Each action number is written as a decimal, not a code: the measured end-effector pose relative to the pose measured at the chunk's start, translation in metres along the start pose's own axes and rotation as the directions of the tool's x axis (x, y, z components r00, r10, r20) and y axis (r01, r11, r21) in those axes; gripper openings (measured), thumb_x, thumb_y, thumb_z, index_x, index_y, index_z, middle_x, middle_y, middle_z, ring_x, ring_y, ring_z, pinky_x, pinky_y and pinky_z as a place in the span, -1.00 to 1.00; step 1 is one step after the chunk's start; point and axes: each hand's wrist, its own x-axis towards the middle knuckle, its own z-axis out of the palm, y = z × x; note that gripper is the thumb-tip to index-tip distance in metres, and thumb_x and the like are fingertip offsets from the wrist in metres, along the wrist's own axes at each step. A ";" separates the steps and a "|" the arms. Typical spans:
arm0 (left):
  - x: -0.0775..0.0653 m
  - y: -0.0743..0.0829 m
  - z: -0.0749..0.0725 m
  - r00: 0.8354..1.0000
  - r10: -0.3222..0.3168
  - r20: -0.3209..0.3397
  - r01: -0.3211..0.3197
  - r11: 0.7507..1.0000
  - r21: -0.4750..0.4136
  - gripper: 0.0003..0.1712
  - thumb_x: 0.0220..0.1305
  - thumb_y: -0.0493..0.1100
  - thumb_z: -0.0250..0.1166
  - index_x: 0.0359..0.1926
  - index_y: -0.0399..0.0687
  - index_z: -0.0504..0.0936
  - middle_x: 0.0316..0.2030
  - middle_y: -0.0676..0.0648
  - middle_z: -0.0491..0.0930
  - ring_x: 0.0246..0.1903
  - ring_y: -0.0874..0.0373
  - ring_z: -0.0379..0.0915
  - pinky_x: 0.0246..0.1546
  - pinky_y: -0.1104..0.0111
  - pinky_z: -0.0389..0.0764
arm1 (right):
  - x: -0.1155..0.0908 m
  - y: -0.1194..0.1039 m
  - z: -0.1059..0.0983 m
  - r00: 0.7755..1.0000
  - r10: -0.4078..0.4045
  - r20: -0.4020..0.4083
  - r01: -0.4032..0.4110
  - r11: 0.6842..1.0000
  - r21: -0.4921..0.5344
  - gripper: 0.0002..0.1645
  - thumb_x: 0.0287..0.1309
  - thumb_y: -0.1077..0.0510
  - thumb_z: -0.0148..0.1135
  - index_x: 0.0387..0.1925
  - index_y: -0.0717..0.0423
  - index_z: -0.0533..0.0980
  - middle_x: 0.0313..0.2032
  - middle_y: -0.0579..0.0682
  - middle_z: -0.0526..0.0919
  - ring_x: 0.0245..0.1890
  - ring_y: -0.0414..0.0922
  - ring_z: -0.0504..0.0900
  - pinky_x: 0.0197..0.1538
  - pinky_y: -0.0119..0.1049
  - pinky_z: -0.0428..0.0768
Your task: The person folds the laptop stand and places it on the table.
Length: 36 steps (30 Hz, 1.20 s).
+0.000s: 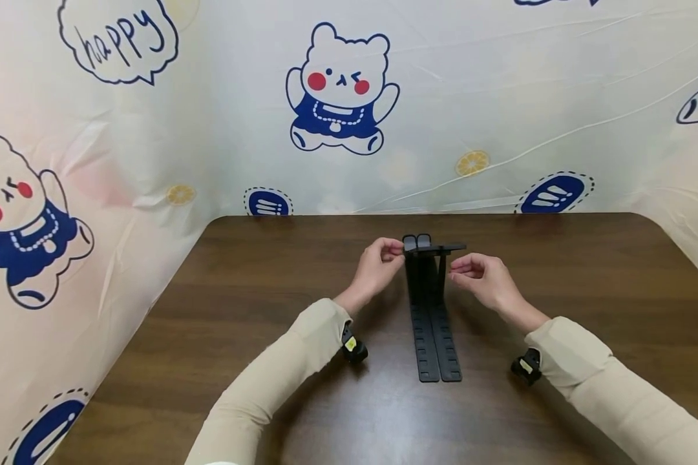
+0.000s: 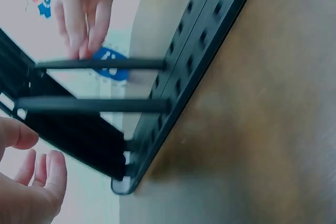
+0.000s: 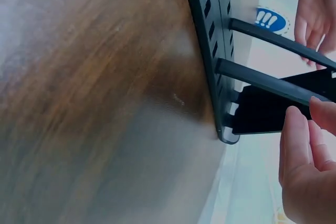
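A black folding laptop stand (image 1: 435, 342) with two notched base rails is propped up on the table. Two struts (image 2: 94, 105) join the rails to its raised, slanted support plate (image 2: 68, 124). My left hand (image 1: 378, 266) is at the plate's left side, fingertips at its edge; in the left wrist view the thumb and fingers (image 2: 55, 169) are parted. On the other side, my right hand (image 1: 485, 279) has its fingertips close beside a strut (image 3: 268, 83), fingers loosely bent. Whether either hand touches the stand is hard to tell.
The brown wooden table (image 1: 256, 284) extends around the stand on all sides. Behind it and at the sides hangs a pale curtain (image 1: 442, 116) with printed bears. A small black wrist camera (image 1: 353, 349) sits at the left cuff, another camera (image 1: 526, 367) at the right.
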 end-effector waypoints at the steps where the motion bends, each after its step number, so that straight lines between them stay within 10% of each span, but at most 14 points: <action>1: -0.007 0.004 0.000 1.000 -0.001 0.012 0.001 1.000 -0.015 -0.76 0.12 -0.38 0.15 -0.14 -0.36 0.48 -0.23 -0.22 0.51 -0.23 0.02 0.46 -0.22 0.41 0.48 | 0.001 0.001 0.001 1.000 0.004 -0.003 -0.004 1.000 -0.002 -0.76 0.04 0.31 0.19 -0.22 0.37 0.48 -0.29 0.22 0.58 -0.35 -0.02 0.57 -0.33 -0.47 0.54; 13: -0.016 -0.024 0.017 0.996 0.084 0.030 -0.083 0.995 -0.052 -0.79 0.02 -0.35 0.29 -0.28 -0.37 0.53 -0.33 -0.19 0.56 -0.35 0.11 0.52 -0.31 0.49 0.53 | 0.005 0.014 0.011 0.999 -0.035 -0.012 0.036 0.999 0.029 -0.77 -0.02 0.38 0.21 -0.24 0.38 0.49 -0.29 0.23 0.59 -0.33 -0.01 0.59 -0.30 -0.48 0.54; 36: -0.009 -0.028 0.022 0.977 0.198 -0.076 -0.200 0.980 -0.015 -0.85 0.04 -0.34 0.28 -0.31 -0.30 0.57 -0.37 -0.18 0.58 -0.35 0.10 0.52 -0.29 0.43 0.53 | 0.008 0.009 0.023 0.988 -0.058 -0.142 0.063 0.998 0.030 -0.84 -0.04 0.39 0.21 -0.33 0.41 0.50 -0.36 0.21 0.60 -0.40 -0.13 0.57 -0.36 -0.57 0.49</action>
